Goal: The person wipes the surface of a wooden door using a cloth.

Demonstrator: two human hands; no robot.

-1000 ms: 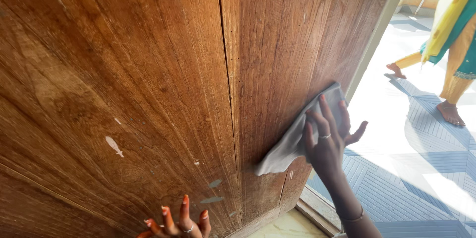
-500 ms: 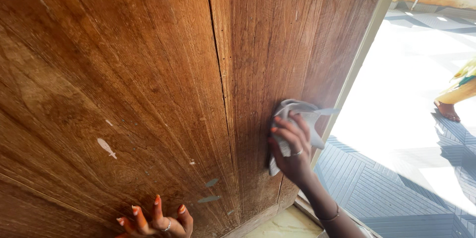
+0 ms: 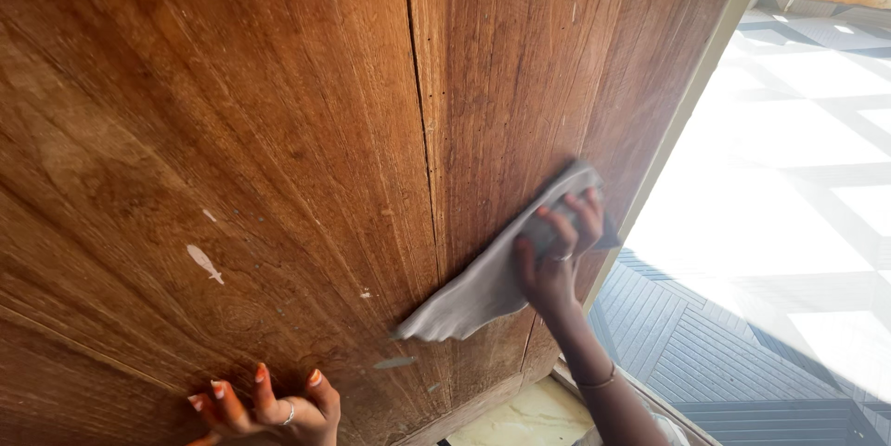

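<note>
My right hand (image 3: 555, 256) pinches the limp, light grey cloth (image 3: 483, 284) at its upper corner; left hand (image 3: 264, 409), fingers spread, braces the wooden door (image 3: 278, 130).

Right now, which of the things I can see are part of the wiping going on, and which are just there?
In use:
- grey cloth, pressed to the door by the right hand
- wooden door, the surface being wiped
- left hand, fingers spread flat on the door's lower part

Just there:
- patterned tiled floor outside, partly sunlit
- pale door frame at the door's edge
</note>
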